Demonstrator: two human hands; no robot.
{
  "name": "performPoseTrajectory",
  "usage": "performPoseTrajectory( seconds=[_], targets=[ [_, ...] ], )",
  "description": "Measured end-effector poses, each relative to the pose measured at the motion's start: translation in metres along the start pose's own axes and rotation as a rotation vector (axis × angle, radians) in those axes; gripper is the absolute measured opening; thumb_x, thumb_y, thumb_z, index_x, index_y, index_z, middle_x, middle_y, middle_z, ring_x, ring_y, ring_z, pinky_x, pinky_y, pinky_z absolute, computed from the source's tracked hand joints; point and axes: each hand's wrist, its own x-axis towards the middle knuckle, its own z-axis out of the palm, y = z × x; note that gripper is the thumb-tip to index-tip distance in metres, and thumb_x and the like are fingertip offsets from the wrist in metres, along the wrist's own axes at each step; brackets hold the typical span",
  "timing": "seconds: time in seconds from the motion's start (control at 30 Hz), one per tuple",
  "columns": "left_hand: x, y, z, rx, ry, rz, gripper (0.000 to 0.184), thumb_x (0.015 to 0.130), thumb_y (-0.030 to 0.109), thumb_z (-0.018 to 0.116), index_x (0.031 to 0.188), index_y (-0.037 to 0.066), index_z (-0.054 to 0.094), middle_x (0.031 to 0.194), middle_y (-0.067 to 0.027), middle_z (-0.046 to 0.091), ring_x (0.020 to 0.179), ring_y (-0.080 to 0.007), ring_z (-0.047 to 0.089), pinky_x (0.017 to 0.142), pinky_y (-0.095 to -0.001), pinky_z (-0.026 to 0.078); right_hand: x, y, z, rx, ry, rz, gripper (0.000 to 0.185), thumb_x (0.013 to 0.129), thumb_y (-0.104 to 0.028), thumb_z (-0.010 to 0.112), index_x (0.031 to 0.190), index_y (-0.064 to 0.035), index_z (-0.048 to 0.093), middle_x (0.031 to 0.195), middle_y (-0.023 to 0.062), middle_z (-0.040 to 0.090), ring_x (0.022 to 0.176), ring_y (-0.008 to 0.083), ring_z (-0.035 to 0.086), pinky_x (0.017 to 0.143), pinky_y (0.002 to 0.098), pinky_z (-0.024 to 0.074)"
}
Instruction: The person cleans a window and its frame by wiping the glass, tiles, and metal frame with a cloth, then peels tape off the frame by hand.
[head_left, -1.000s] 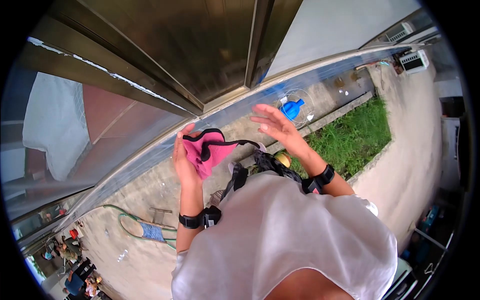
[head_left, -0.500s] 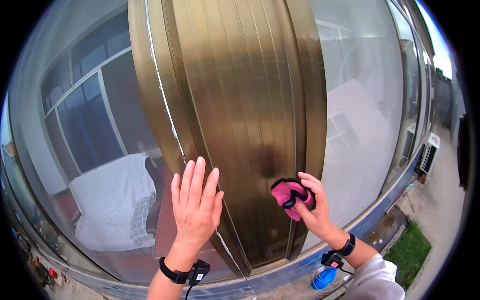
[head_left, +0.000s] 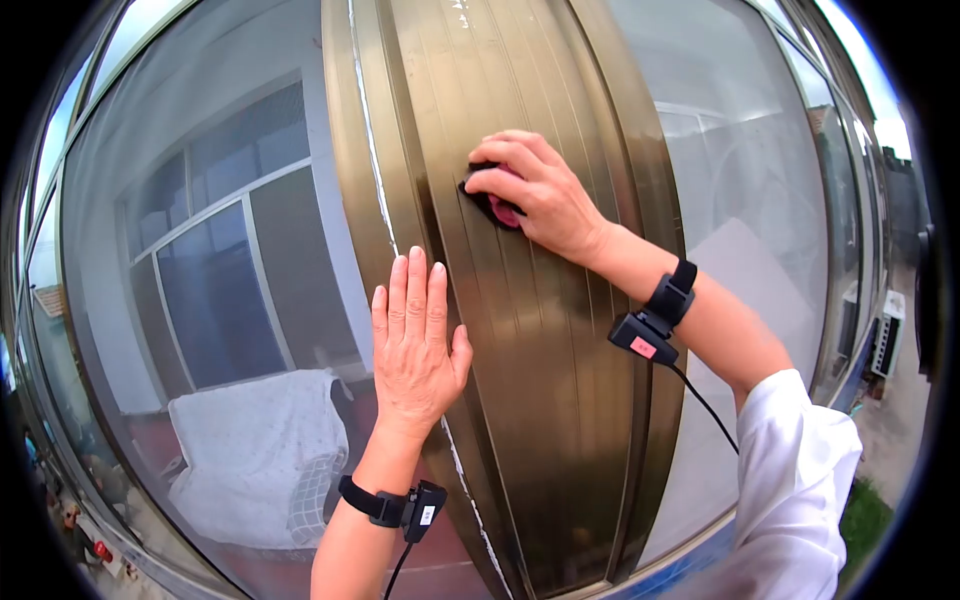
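My right hand (head_left: 545, 195) presses a pink cloth with black edging (head_left: 505, 211) against the upper part of a bronze-coloured metal panel (head_left: 545, 400). The fingers are curled round the cloth, so most of it is hidden. My left hand (head_left: 417, 335) is flat with its fingers stretched out, at the left edge of the panel beside a white sealant line (head_left: 371, 130); whether the palm touches the metal I cannot tell. A black strap with a small box and cable sits on each wrist.
Glass panes (head_left: 230, 130) flank the panel on both sides. Behind the left one is a seat draped with a pale cloth (head_left: 255, 450). At the far right stand an outdoor air-conditioner unit (head_left: 888, 333) and a patch of grass (head_left: 866, 522).
My right hand has moved up and to the left with the cloth, from low on the panel to its upper part. The view has tilted upward; my left hand stays flat.
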Motion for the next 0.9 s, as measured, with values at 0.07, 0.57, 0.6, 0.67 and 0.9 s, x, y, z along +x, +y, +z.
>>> performPoseTrajectory(
  seconds=[0.07,0.57,0.6,0.67,0.9],
  targets=[
    [0.000,-0.001,0.000,-0.005,0.006,-0.003,0.075,0.081,0.016,0.059,0.149,0.003,0.031,0.157,-0.0159,0.026,0.146,-0.0315,0.023,0.117,-0.0478,0.018,0.041,0.053,0.016,-0.071,0.112,0.053,0.029,0.074,0.003,0.066,0.099,-0.0107,0.066,0.111,0.0049,0.060,0.112,0.0281,0.054,0.094,0.0366,0.0462],
    [0.001,-0.001,0.001,-0.015,0.040,-0.004,0.074,0.079,0.016,0.060,0.148,0.005,0.034,0.156,-0.0153,0.029,0.145,-0.0311,0.026,0.117,-0.0465,0.019,-0.006,-0.012,-0.016,-0.076,-0.209,0.058,0.024,0.076,-0.022,0.077,0.081,-0.0104,0.057,0.092,0.0051,0.059,0.093,0.0260,0.058,0.080,0.0373,0.0458],
    [0.000,-0.001,0.001,-0.022,0.040,-0.004,0.074,0.079,0.016,0.060,0.148,0.005,0.034,0.156,-0.0153,0.029,0.145,-0.0311,0.026,0.117,-0.0465,0.019,-0.004,0.001,-0.015,-0.135,-0.235,0.100,0.022,0.077,-0.022,0.073,0.085,-0.0107,0.056,0.092,0.0051,0.059,0.088,0.0259,0.060,0.075,0.0381,0.0482],
    [0.000,-0.002,0.001,-0.034,0.052,-0.005,0.074,0.079,0.016,0.061,0.147,0.005,0.035,0.156,-0.0149,0.030,0.145,-0.0306,0.027,0.117,-0.0464,0.020,0.019,0.031,-0.016,-0.099,-0.076,0.334,0.020,0.077,-0.017,0.070,0.091,-0.0096,0.058,0.089,0.0081,0.060,0.080,0.0299,0.060,0.069,0.0384,0.0502],
    [-0.001,-0.002,0.001,-0.057,0.054,-0.011,0.074,0.078,0.015,0.061,0.147,0.005,0.036,0.156,-0.0147,0.030,0.145,-0.0303,0.027,0.116,-0.0464,0.021,0.088,0.145,-0.008,-0.149,-0.108,0.664,0.032,0.081,-0.033,0.071,0.101,-0.0076,0.070,0.087,0.0173,0.069,0.080,0.0333,0.067,0.072,0.0413,0.0524]
  ],
)
